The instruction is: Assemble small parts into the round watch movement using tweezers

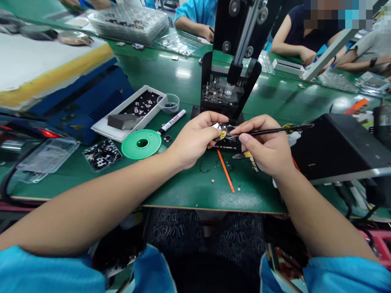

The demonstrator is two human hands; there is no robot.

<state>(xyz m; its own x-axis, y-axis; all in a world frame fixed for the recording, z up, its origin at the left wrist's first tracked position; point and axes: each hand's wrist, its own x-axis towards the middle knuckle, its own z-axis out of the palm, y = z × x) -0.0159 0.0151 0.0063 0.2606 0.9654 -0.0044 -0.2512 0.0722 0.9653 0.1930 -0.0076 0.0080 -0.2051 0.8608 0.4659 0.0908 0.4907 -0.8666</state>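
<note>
My left hand (195, 138) is closed on a small device part (222, 133) with black, silvery and yellow areas; its exact kind I cannot make out. Between the thumb and fingers of my right hand (265, 142) is a pair of dark tweezers (277, 129), its tip at the part and its back end pointing right. Both hands are just in front of a black press (221, 95) with metal pins. Below them on the green table lie an orange stick (226, 171) and several tiny bits.
To the left are a green spool (128, 145), a paint marker (173, 121), a white tray (105, 129) with a dark block, and a clear box of small parts (102, 155). A black box-shaped device (345, 142) stands right. Co-workers sit across the table (146, 69).
</note>
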